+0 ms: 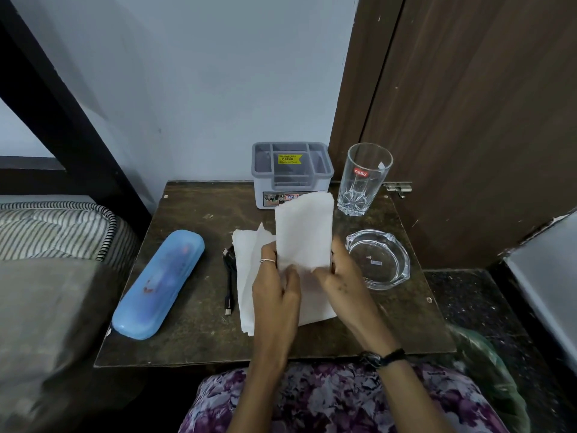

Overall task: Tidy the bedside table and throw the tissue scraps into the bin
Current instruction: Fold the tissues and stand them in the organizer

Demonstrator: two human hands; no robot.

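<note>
over bedside table (pixel 199 332), both hands (pixel 307 285) pinch upright tissue (pixel 304 232).

Left hand (pixel 274 295): we wear a thin silver ring.
Right hand (pixel 343 276): our wrist carries a black thread band.
Lap: our purple-and-white floral garment.

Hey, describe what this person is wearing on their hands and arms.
Both forearms are bare, with no sleeves in view. The left hand has a thin silver ring on one finger. The right hand shows no ring, but its wrist carries a dark wristband, seemingly a black thread beside a darker bracelet. No gloves or watch face are visible.
</note>
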